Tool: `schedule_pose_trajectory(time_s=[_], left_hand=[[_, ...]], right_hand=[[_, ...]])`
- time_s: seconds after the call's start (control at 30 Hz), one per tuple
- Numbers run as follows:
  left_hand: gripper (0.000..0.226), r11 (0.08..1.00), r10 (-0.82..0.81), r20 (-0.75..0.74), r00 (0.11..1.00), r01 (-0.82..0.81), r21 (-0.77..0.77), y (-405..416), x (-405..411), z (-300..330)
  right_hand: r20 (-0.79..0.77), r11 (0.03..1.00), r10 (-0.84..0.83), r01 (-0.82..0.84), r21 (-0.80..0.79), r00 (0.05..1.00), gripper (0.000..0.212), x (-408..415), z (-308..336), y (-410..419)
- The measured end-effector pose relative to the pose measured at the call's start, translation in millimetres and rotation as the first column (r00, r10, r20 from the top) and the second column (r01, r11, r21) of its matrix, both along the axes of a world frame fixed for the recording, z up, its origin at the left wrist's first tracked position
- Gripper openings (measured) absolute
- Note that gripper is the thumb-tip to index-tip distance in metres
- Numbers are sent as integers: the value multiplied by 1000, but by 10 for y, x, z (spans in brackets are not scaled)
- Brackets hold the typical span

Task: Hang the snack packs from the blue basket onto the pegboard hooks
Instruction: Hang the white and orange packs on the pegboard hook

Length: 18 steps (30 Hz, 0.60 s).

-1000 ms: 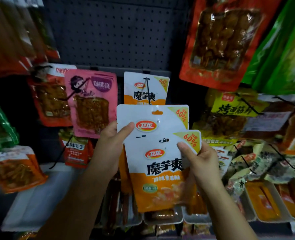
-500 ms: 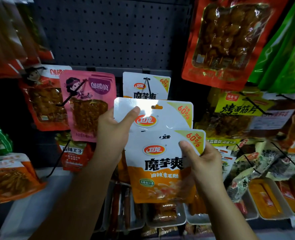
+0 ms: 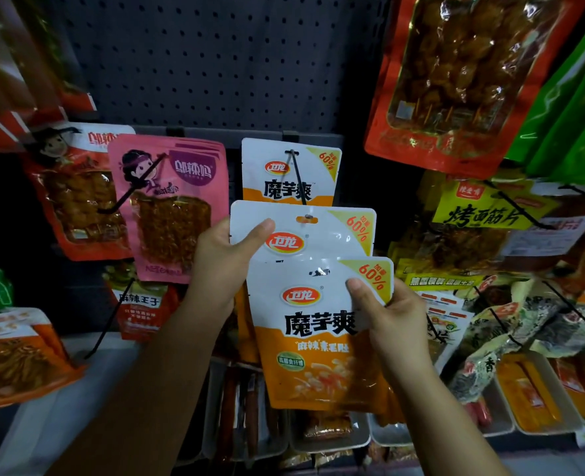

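Pegboard [image 3: 198, 60], dark and dotted with holes, fills the wall from ten to twelve o'clock. Hanging packs crowd it: a pink pack [image 3: 169, 207] at nine o'clock, a large red pack [image 3: 455, 80] at one, a yellow pack [image 3: 483, 211] at three. Just above centre a white-and-orange hung pack [image 3: 289, 171] sits on a black hook [image 3: 297, 176]. The left hand [image 3: 222, 259] pinches the rear snack pack [image 3: 304, 231] at its upper left corner, the pack's hang hole lying at the hook's tip. The right hand [image 3: 390, 314] grips the front snack pack [image 3: 322, 334], thumb across its face. White trays [image 3: 538, 393] of snacks line the shelf from four to six o'clock.
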<state>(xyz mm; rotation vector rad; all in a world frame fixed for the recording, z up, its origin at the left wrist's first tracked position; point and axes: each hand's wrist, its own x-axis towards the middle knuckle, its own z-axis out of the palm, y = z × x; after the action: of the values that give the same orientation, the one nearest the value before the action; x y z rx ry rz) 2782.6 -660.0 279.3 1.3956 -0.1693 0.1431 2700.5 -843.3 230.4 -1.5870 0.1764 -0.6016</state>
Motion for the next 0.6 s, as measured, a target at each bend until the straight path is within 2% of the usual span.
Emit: schedule_pose_trajectory(time_s=[0.13, 0.3, 0.47, 0.6], left_hand=[[14, 997, -65, 10, 998, 65, 31, 57, 229, -117], [9, 1000, 11, 20, 1000, -11, 26, -49, 585, -146], [7, 996, 47, -12, 999, -46, 73, -141, 1017, -91], [16, 988, 88, -20, 996, -85, 127, -218, 1363, -61]], right_hand=[[-31, 1000, 1, -1, 5, 1000, 6, 185, 15, -12], [-31, 999, -39, 39, -17, 999, 14, 552, 97, -22], [-68, 999, -38, 36, -40, 997, 12, 966, 163, -47], [-103, 998, -36, 40, 39, 994, 13, 1295, 191, -39]])
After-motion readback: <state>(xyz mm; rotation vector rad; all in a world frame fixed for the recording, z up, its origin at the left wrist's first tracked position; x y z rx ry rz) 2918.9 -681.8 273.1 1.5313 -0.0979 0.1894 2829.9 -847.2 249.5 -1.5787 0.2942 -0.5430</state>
